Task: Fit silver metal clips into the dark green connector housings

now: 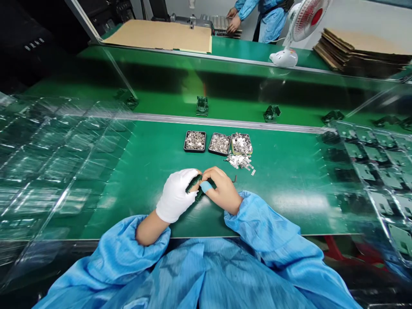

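Observation:
My left hand (pixel 178 193), in a white glove with bare fingertips, grips a small green circuit board (pixel 200 194) above the green table. My right hand (pixel 221 189) is bare, with a light blue wrap on the thumb; its fingers are pinched at the board's upper edge. Whether a small part is between those fingertips is hidden. Beyond my hands stand a black tray (pixel 195 141) of small metal parts, a second tray (pixel 220 143) and a third, yellowish tray (pixel 242 143). Loose metal pieces (pixel 240 161) lie in front of the third.
Clear plastic trays flank me, at left (pixel 64 163) and, holding boards, at right (pixel 383 171). Boards (pixel 202 106) lie on a green strip behind a metal rail (pixel 225 123). Farther back are a fan (pixel 285 58), stacked cardboard (pixel 360 51) and a person in blue (pixel 272 23).

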A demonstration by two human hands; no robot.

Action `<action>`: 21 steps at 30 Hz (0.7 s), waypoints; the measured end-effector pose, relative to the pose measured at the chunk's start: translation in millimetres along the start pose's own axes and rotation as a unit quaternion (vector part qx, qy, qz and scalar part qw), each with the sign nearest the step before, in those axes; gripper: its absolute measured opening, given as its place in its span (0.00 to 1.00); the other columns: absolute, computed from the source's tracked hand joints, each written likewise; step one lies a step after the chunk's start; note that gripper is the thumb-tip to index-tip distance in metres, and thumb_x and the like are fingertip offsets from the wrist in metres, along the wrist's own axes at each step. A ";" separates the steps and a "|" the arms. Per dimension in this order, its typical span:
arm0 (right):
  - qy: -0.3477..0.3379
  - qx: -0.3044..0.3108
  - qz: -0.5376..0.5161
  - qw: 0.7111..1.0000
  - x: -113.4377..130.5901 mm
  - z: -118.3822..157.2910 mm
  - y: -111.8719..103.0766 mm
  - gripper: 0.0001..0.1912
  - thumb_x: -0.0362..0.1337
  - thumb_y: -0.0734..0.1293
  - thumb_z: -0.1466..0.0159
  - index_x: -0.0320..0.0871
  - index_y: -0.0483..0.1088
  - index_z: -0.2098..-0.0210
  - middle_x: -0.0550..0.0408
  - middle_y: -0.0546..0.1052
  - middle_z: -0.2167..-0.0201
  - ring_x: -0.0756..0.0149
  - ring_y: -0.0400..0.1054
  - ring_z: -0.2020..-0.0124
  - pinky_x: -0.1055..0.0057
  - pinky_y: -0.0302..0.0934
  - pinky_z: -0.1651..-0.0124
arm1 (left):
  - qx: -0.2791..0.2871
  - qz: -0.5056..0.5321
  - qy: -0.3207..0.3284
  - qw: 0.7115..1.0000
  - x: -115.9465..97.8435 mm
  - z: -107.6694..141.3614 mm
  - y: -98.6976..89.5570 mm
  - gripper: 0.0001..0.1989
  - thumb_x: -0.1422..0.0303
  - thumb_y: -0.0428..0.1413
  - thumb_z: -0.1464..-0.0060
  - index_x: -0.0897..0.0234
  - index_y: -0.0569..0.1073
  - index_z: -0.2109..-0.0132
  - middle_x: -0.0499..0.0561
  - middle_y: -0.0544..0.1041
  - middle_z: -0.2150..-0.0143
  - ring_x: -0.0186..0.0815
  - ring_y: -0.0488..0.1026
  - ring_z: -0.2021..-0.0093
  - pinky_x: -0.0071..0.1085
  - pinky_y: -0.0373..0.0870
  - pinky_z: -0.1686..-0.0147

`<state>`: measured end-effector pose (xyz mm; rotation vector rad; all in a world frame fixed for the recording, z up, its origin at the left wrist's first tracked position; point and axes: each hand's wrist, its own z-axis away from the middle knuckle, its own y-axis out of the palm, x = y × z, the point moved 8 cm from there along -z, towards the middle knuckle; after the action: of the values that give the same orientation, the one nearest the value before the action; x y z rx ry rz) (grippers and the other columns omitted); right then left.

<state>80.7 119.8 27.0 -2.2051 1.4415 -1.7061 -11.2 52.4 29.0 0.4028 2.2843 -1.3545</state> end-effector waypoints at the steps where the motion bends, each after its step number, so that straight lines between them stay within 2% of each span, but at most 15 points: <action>1: -0.002 0.003 0.003 1.000 0.1 0.2 1.0 0.04 0.29 0.61 0.40 0.44 0.64 0.68 0.54 0.71 0.66 0.65 0.66 0.62 0.67 0.60 0.54 | -0.004 -0.016 0.012 1.000 -1.8 0.4 -0.6 0.10 0.68 0.49 0.44 0.64 0.71 0.57 0.55 0.77 0.59 0.41 0.75 0.59 0.37 0.71 0.58; 4: -0.019 0.008 0.027 0.999 -0.2 2.3 5.0 0.04 0.28 0.60 0.40 0.43 0.64 0.67 0.53 0.72 0.66 0.65 0.66 0.61 0.67 0.61 0.54 | -0.022 -0.077 0.026 0.996 -7.7 4.1 1.3 0.10 0.69 0.48 0.46 0.66 0.70 0.58 0.57 0.76 0.61 0.44 0.74 0.60 0.39 0.71 0.60; 7: -0.037 0.014 0.081 0.996 -2.6 4.3 9.2 0.05 0.28 0.58 0.39 0.42 0.63 0.66 0.48 0.72 0.63 0.62 0.65 0.60 0.64 0.61 0.54 | -0.034 -0.133 -0.009 0.990 -9.2 9.2 7.0 0.12 0.70 0.48 0.50 0.68 0.68 0.58 0.61 0.74 0.61 0.48 0.72 0.60 0.43 0.69 0.61; 9: -0.032 0.029 0.098 0.994 -6.6 3.2 10.6 0.06 0.27 0.57 0.39 0.41 0.63 0.66 0.46 0.71 0.62 0.61 0.64 0.59 0.63 0.61 0.53 | -0.036 -0.124 -0.019 0.991 -10.3 11.4 10.5 0.14 0.68 0.49 0.52 0.68 0.67 0.56 0.61 0.72 0.61 0.49 0.71 0.59 0.45 0.69 0.60; 12: 0.005 0.053 0.044 0.998 -15.0 -2.3 5.3 0.04 0.30 0.59 0.37 0.42 0.65 0.64 0.50 0.72 0.63 0.64 0.66 0.60 0.66 0.62 0.54 | -0.017 -0.033 -0.019 0.999 -7.8 11.6 14.8 0.18 0.65 0.51 0.52 0.67 0.63 0.53 0.59 0.70 0.58 0.46 0.70 0.57 0.42 0.70 0.57; 15: 0.043 0.042 -0.040 0.997 -25.7 -8.9 -12.8 0.07 0.36 0.62 0.37 0.42 0.67 0.60 0.53 0.73 0.62 0.67 0.68 0.62 0.69 0.63 0.57 | 0.026 0.067 -0.054 0.996 5.5 11.5 21.2 0.21 0.62 0.52 0.49 0.65 0.61 0.49 0.57 0.69 0.54 0.43 0.70 0.54 0.41 0.69 0.53; 17: 0.075 -0.016 -0.052 0.996 -38.9 -12.9 -36.0 0.08 0.37 0.63 0.38 0.42 0.67 0.59 0.54 0.74 0.62 0.68 0.69 0.62 0.70 0.63 0.59 | 0.050 0.116 -0.096 0.987 17.5 13.3 26.0 0.23 0.60 0.52 0.49 0.64 0.59 0.48 0.58 0.68 0.49 0.44 0.69 0.50 0.44 0.67 0.48; 19: 0.110 -0.071 -0.011 0.991 -54.4 -17.5 -59.9 0.07 0.36 0.61 0.37 0.41 0.68 0.62 0.55 0.75 0.64 0.68 0.68 0.64 0.70 0.62 0.59 | 0.068 0.156 -0.131 0.977 28.1 15.1 29.2 0.25 0.59 0.53 0.49 0.65 0.59 0.47 0.60 0.67 0.46 0.45 0.67 0.46 0.47 0.63 0.44; 21: 0.125 -0.058 0.069 0.988 -64.9 -28.6 -71.5 0.07 0.34 0.60 0.37 0.41 0.69 0.64 0.54 0.75 0.65 0.66 0.68 0.63 0.70 0.62 0.58 | 0.086 0.191 -0.145 0.967 35.2 13.2 28.8 0.26 0.58 0.54 0.49 0.65 0.59 0.46 0.60 0.66 0.45 0.45 0.64 0.43 0.48 0.59 0.41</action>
<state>105.6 217.3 25.1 -1.9424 1.7436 -1.9539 -24.9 55.2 -16.2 0.6202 1.7502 -1.3151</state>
